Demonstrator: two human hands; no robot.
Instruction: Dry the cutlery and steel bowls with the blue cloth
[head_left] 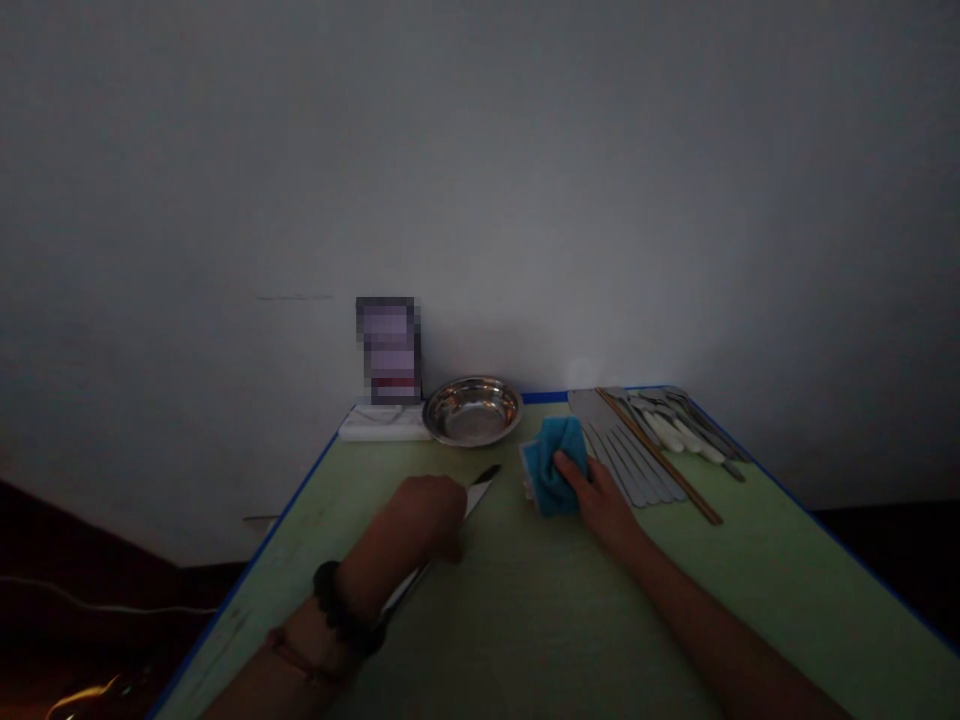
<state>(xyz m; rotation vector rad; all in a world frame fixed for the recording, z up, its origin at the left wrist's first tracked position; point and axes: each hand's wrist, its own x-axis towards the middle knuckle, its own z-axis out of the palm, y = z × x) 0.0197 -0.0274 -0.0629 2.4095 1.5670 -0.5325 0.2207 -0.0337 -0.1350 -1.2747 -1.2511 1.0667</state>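
Note:
Near the table's middle, my left hand (pixel 431 510) is closed around a long, narrow knife (pixel 480 488). Its pointed dark and pale end sticks out beyond my fingers towards the back, and more of its length shows under my wrist. The part inside my grip is hidden. To the right, my right hand (pixel 596 490) pinches a folded blue cloth (pixel 559 465), thumb on top. The cloth has a whitish edge on its left and is apart from the knife. My other fingers are hidden behind it.
At the back stands a shiny metal bowl (pixel 474 412), beside a white power strip (pixel 384 425) and an upright blurred screen (pixel 391 350). On the right lie chopsticks (pixel 664 460), several thin metal utensils (pixel 626 465) and white-handled cutlery (pixel 675 430). A wall borders the green table (pixel 525 640).

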